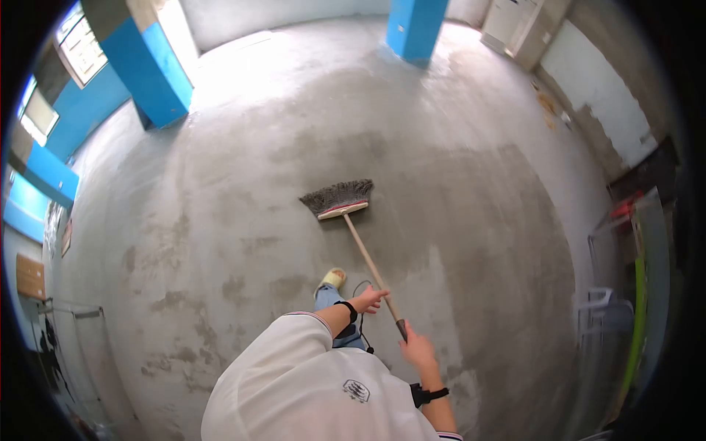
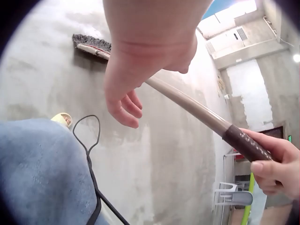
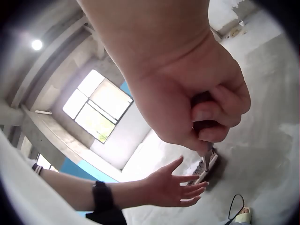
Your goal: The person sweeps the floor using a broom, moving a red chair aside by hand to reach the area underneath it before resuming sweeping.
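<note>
A push broom [image 1: 366, 253] with a pale wooden handle lies across the head view. Its head of dark grey bristles [image 1: 337, 195] is down on the concrete floor, far end forward. My right hand [image 1: 419, 348] grips the dark sleeve [image 2: 244, 143] at the handle's near end, fingers curled round it in the right wrist view. Beside the handle, lower down toward the broom head, is my left hand [image 1: 370, 300]. In the right wrist view the left hand [image 3: 168, 186] has its thumb and fingers spread, not wrapped round the handle.
Smooth grey concrete floor [image 1: 243, 184] with damp-looking patches spreads around. Blue-painted pillars [image 1: 151, 73] stand at the far side. A grey plastic chair [image 1: 607, 312] and boards are at the right. A black cord [image 2: 91, 164] hangs by my leg, near a yellow slipper [image 1: 334, 277].
</note>
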Tool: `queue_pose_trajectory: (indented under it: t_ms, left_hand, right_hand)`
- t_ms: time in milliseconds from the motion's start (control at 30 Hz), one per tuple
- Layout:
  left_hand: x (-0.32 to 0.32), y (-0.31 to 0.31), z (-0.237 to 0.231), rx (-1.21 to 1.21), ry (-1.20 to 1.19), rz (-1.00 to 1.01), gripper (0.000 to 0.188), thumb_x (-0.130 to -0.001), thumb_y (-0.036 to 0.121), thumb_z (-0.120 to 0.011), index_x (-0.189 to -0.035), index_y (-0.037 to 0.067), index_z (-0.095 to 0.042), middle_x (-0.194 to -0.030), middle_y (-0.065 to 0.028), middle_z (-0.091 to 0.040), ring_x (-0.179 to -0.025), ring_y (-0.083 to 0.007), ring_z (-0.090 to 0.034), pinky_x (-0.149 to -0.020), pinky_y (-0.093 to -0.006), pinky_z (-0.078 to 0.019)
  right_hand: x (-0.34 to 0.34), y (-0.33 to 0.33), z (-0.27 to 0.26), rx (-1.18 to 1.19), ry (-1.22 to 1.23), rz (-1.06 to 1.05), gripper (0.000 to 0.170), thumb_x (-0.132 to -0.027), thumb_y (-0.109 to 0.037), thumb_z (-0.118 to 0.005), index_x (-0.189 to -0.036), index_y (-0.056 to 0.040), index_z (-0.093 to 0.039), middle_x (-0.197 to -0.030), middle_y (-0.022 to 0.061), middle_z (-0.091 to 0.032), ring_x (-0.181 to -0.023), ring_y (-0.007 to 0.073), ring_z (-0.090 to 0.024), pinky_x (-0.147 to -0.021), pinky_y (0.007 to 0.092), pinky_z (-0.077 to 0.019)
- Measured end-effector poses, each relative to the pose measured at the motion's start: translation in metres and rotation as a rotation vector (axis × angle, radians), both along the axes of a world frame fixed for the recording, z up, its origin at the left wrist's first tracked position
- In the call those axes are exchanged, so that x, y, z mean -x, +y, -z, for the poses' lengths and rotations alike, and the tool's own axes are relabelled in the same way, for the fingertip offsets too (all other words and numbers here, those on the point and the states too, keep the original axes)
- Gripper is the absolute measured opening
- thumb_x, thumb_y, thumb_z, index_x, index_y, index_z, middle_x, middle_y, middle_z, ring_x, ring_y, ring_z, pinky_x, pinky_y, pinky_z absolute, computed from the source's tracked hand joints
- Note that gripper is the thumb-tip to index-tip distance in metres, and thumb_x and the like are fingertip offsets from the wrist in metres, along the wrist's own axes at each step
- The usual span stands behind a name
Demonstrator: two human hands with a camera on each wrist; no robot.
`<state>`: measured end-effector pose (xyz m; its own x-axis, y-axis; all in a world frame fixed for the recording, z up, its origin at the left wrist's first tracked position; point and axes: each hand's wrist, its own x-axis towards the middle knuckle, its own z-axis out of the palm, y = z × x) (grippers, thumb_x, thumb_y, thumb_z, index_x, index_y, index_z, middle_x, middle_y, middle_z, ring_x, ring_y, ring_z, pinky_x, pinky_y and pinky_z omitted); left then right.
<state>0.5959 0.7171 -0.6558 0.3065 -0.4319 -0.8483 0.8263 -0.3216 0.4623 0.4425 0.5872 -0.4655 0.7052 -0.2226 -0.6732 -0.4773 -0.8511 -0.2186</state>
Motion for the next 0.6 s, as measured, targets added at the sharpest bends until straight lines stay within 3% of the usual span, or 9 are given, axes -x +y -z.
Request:
queue_pose_trajectory:
  t_ms: [33,100,133,167,300,433,500,567,600]
  left_hand:
    - [0.034,-0.014,0.003,-0.002,0.009,0.039,0.096,-0.075,0.048,-0.067,-0.142,0.008,-0.011,-0.118,-0.0193,-0.05,-0.104,-0.0288,-0.053,-0.079,-0.0476,-0.0483]
    - [0.101,-0.045,-0.006,-0.217,-0.122,0.466,0.091,-0.08,0.04,-0.062,-0.143,0.005,-0.007,-0.117,-0.0202,-0.053,-0.111,-0.0274,-0.05,-0.09,-0.0462,-0.0441]
    - [0.144,-0.065,0.028,-0.289,-0.293,0.704,0.081,-0.083,0.039,-0.055,-0.143,0.003,-0.013,-0.107,-0.019,-0.06,-0.106,-0.0272,-0.056,-0.099,-0.044,-0.0362]
    - [0.18,-0.08,0.042,-0.275,-0.298,0.747,0.081,-0.083,0.039,-0.055,-0.143,0.003,-0.013,-0.107,-0.019,-0.06,-0.106,-0.0272,-0.056,-0.099,-0.044,-0.0362]
    - [0.344,-0.117,0.084,-0.9,-0.168,0.524,0.075,-0.083,0.054,-0.042,-0.138,0.005,-0.027,-0.108,-0.0193,-0.062,-0.099,-0.0294,-0.059,-0.094,-0.0441,-0.041]
    - [0.432,-0.12,0.126,-1.572,-0.078,0.188,0.08,-0.084,0.068,-0.03,-0.133,0.007,-0.042,-0.11,-0.0195,-0.063,-0.093,-0.0316,-0.062,-0.089,-0.0442,-0.0459]
    - [0.45,-0.108,0.133,-1.738,-0.068,0.091,0.083,-0.084,0.072,-0.027,-0.132,0.007,-0.046,-0.11,-0.0196,-0.063,-0.091,-0.0321,-0.063,-0.087,-0.0443,-0.0471]
    - [0.452,-0.098,0.124,-1.324,0.03,-0.032,0.082,-0.084,0.072,-0.024,-0.131,0.009,-0.047,-0.11,-0.0133,-0.065,-0.093,-0.0313,-0.063,-0.088,-0.0402,-0.0472]
    - [0.449,-0.095,0.108,-1.335,0.023,-0.028,0.082,-0.084,0.072,-0.024,-0.131,0.009,-0.047,-0.11,-0.0133,-0.065,-0.093,-0.0313,-0.063,-0.088,-0.0402,-0.0472]
  right_hand:
    - [0.039,0.003,-0.008,-0.002,0.009,0.039,0.066,-0.081,-0.028,-0.061,-0.14,-0.0182,-0.034,-0.091,0.023,-0.065,-0.086,0.0422,-0.062,-0.076,0.049,-0.0489]
    - [0.122,0.013,-0.023,-0.008,-0.023,0.065,0.067,-0.081,-0.029,-0.061,-0.141,-0.0189,-0.032,-0.083,0.0234,-0.064,-0.078,0.0424,-0.062,-0.07,0.0514,-0.0487]
    - [0.153,0.018,-0.038,-0.003,-0.013,0.115,0.067,-0.081,-0.029,-0.061,-0.141,-0.0189,-0.032,-0.083,0.0234,-0.064,-0.078,0.0424,-0.062,-0.07,0.0514,-0.0487]
    - [0.191,0.019,-0.047,0.004,0.029,0.15,0.067,-0.081,-0.029,-0.061,-0.141,-0.02,-0.033,-0.082,0.0224,-0.064,-0.077,0.0426,-0.062,-0.07,0.051,-0.0488]
    - [0.322,0.026,-0.069,-0.038,0.016,0.318,0.061,-0.081,-0.03,-0.06,-0.138,-0.0258,-0.039,-0.082,0.0183,-0.066,-0.078,0.0389,-0.063,-0.07,0.0497,-0.0495]
    - [0.377,0.056,-0.07,-0.038,0.069,0.55,0.054,-0.08,-0.03,-0.062,-0.132,-0.0304,-0.048,-0.078,0.017,-0.065,-0.073,0.0377,-0.063,-0.067,0.0485,-0.0499]
    - [0.396,0.06,-0.052,0.025,-0.086,0.609,0.05,-0.078,-0.032,-0.065,-0.127,-0.0335,-0.054,-0.074,0.0156,-0.065,-0.07,0.0375,-0.063,-0.064,0.0477,-0.05]
    - [0.409,0.057,-0.035,0.03,-0.107,0.632,0.05,-0.077,-0.033,-0.066,-0.125,-0.0332,-0.055,-0.072,0.0149,-0.065,-0.068,0.0373,-0.063,-0.063,0.0473,-0.05]
    - [0.413,0.058,-0.027,0.039,-0.128,0.649,0.049,-0.076,-0.034,-0.067,-0.123,-0.0329,-0.057,-0.071,0.0143,-0.065,-0.067,0.0371,-0.063,-0.061,0.0469,-0.05]
